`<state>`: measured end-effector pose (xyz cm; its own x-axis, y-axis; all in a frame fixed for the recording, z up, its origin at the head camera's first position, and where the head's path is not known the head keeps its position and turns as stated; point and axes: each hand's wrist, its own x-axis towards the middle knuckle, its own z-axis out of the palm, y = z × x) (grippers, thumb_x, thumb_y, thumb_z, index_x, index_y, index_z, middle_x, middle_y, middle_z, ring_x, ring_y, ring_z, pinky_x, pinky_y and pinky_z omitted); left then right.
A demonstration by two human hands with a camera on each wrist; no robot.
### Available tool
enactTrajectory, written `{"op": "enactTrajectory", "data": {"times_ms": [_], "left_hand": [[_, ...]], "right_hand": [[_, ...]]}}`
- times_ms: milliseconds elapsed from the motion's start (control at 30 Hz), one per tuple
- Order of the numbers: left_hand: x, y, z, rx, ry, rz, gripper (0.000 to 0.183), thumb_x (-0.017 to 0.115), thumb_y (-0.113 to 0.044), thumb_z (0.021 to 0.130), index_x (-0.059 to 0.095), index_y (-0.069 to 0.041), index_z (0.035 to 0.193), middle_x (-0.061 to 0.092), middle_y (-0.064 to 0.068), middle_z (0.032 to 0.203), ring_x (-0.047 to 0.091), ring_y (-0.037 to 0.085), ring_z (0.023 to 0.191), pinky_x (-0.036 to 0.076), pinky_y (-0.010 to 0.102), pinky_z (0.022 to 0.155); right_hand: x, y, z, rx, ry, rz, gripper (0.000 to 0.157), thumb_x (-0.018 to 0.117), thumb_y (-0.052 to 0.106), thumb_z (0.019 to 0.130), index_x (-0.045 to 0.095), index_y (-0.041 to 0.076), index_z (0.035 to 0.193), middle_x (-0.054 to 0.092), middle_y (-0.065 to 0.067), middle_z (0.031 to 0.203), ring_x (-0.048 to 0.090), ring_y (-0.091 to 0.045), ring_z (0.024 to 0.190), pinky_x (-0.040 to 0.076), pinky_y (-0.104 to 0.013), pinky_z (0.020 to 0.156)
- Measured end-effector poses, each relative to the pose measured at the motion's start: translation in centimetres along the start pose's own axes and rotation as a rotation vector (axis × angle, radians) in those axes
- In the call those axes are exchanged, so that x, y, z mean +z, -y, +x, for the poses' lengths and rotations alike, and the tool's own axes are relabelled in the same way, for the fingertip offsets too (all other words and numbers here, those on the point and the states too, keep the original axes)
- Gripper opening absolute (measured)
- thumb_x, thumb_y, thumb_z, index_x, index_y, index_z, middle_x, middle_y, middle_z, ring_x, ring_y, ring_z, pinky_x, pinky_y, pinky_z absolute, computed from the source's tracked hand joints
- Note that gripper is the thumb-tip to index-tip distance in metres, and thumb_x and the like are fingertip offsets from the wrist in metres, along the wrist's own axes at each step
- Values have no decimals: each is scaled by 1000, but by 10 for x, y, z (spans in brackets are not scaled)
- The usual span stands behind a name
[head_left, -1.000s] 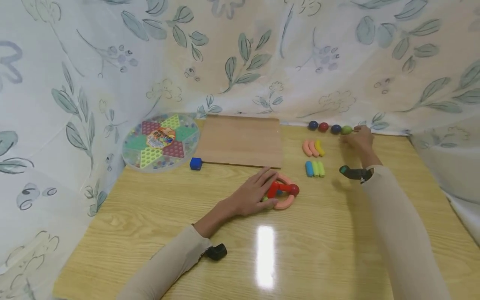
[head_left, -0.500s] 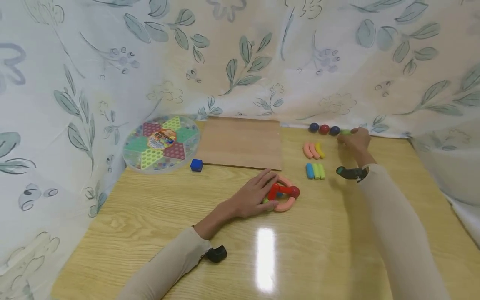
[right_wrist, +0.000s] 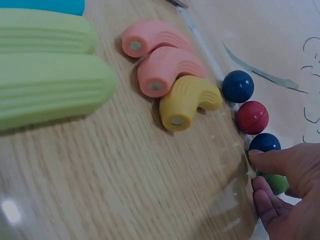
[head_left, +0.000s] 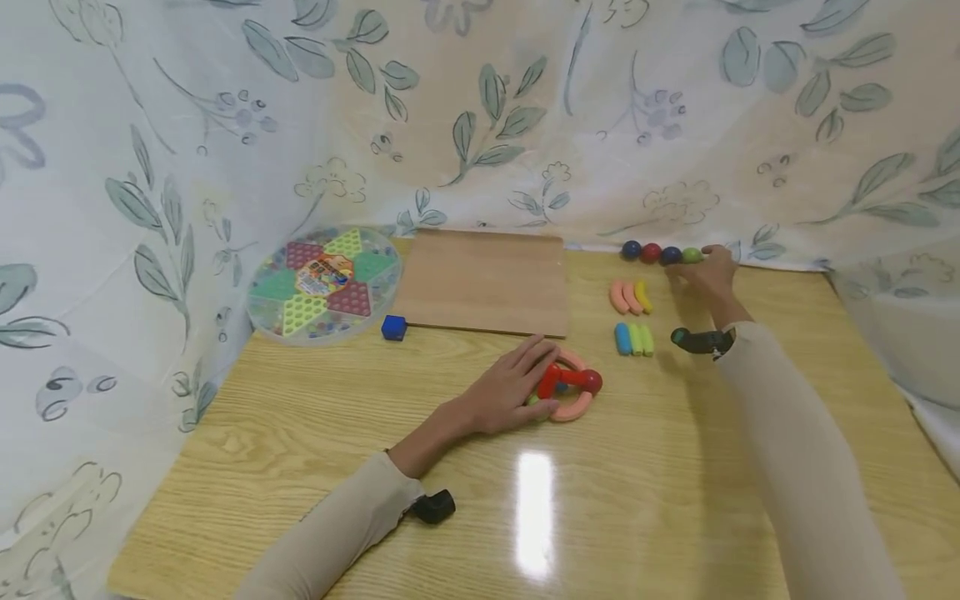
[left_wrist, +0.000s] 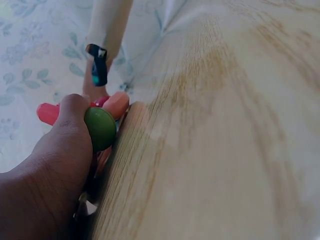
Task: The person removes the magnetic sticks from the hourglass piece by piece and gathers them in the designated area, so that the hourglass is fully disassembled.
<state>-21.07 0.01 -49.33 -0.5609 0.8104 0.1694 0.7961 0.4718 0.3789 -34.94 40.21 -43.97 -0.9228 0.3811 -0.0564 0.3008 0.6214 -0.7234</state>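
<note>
My left grip rests over the left side of the ring-shaped figure on the table; its fingers are rather straight, the thumb apart from them, toward the near side. I judge that a good part of the building is done: pink arcs, red sticks, one red joint ball and, beside my thumb, one green joint ball sit together there.

My right grip is at the row of balls by the cloth. The thumb is against the nearer blue ball, and the fingers are beside the green ball; whether they are clamped on one, I cannot tell.

Not used, as it seems, are also the red ball, the farther blue ball, two pink curved pieces, a yellow curved piece, a blue stick and two green sticks. If all of them belong to the figure, much is left to add.
</note>
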Motion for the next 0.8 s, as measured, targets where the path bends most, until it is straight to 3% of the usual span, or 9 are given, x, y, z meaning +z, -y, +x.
{"op": "enactTrajectory", "data": {"times_ms": [367,500,600,700,800], "left_hand": [[-5,-2,4,1,8,0,93,9,-76,102,20,-10,167,19,10,174,10,29,165,20,51,133],[-7,-2,2,-22,27,4,79,33,-63,108,19,-11,167,18,10,175,9,29,166,20,51,133],[-6,-1,1,-30,32,-2,77,47,-51,107,19,-11,167,17,10,176,8,29,166,20,52,133],[-5,-1,2,-25,30,-5,77,41,-55,108,18,-11,167,17,10,176,7,29,166,20,52,133],[-5,0,2,-19,24,10,84,22,-68,107,18,-10,167,17,11,176,7,29,166,21,52,133]], "right_hand": [[-2,1,2,39,4,3,90,74,22,94,20,-10,158,26,-35,164,26,-50,153,22,-54,131],[-2,0,4,81,25,0,90,73,23,95,19,-9,160,25,-34,165,26,-49,153,23,-54,131],[-2,0,5,108,32,5,89,72,22,95,19,-8,160,24,-33,166,27,-49,154,23,-53,131],[-4,1,5,127,27,23,88,72,21,95,19,-8,160,25,-33,166,28,-47,155,25,-51,131],[-5,2,5,135,29,35,89,72,21,95,19,-8,160,25,-32,166,28,-46,155,26,-51,131]]}}
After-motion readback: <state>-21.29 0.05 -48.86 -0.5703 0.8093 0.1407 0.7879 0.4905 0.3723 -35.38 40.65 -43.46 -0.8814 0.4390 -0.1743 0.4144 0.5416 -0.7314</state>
